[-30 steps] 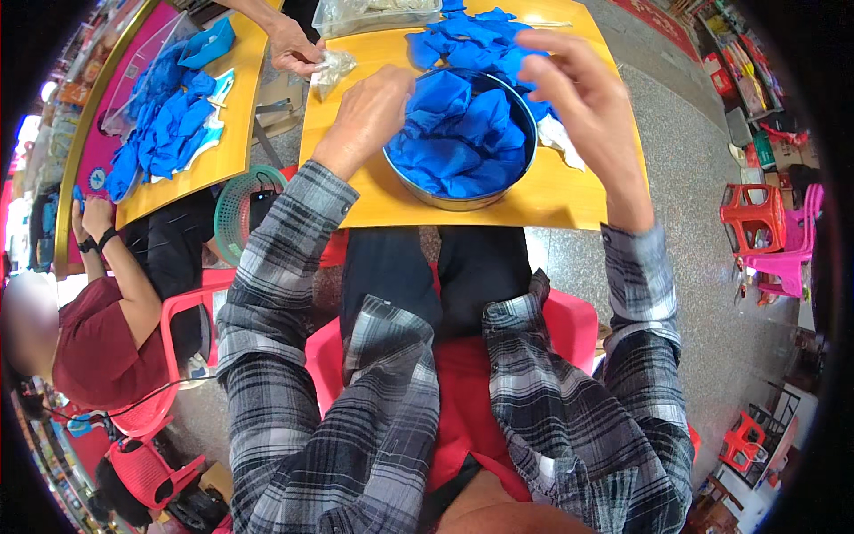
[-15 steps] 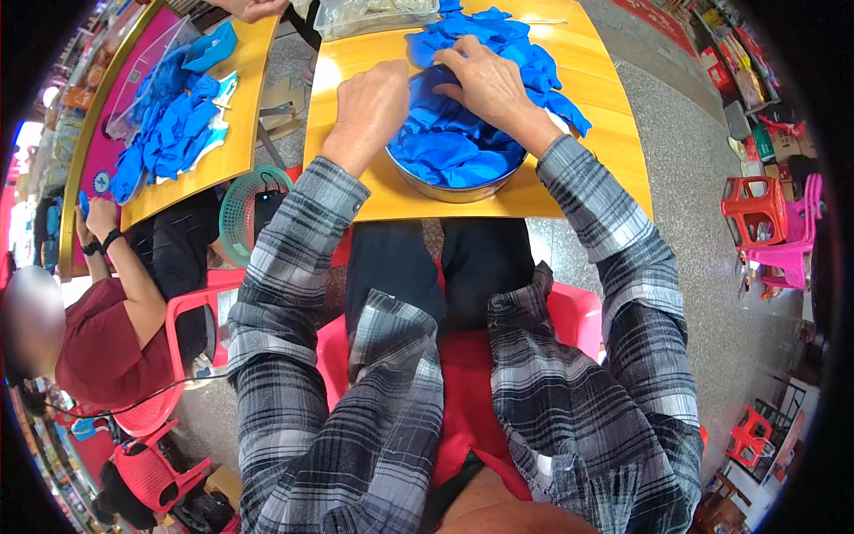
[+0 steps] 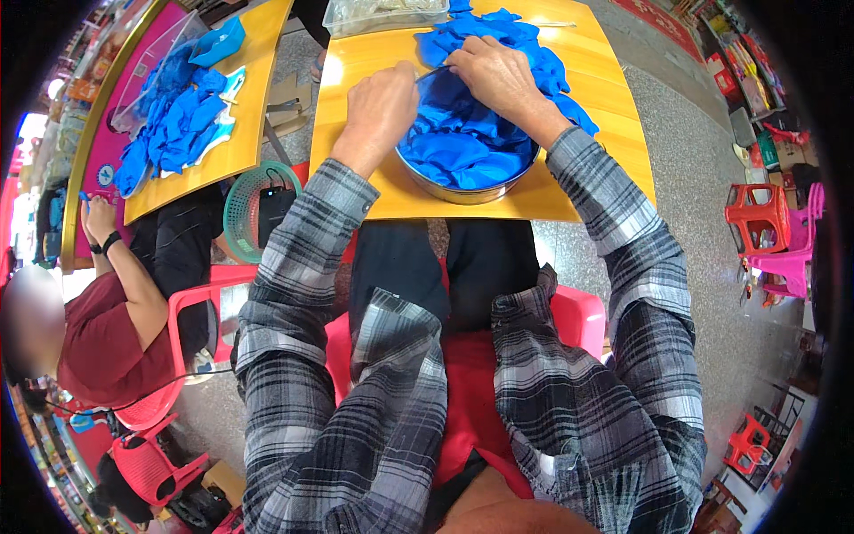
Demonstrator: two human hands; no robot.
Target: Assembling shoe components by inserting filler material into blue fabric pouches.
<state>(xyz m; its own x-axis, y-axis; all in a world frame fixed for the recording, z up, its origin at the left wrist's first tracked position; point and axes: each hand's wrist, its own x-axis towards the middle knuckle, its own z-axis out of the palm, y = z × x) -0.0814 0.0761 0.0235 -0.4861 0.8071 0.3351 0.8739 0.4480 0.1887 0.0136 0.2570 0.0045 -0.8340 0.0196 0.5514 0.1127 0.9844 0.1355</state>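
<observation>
A round metal bowl stands at the near edge of the yellow table, full of crumpled, shiny blue fabric pieces. My left hand is closed in a fist at the bowl's upper left rim. Across from it, my right hand is over the bowl's far side, its fingers bent and pressed together. What either hand pinches is hidden behind the fingers. Beyond the bowl spreads a loose pile of blue fabric pieces, partly behind my right hand.
A clear plastic box sits at the table's far left. On the left, a co-worker sits at another yellow table with more blue pieces. A green basket stands between the tables. Red and pink stools are at right.
The right hand's fingers have drawn together from a wider spread. Most of the scene has shifted slightly right in view. Another person's hand at the top left has gone out of view.
</observation>
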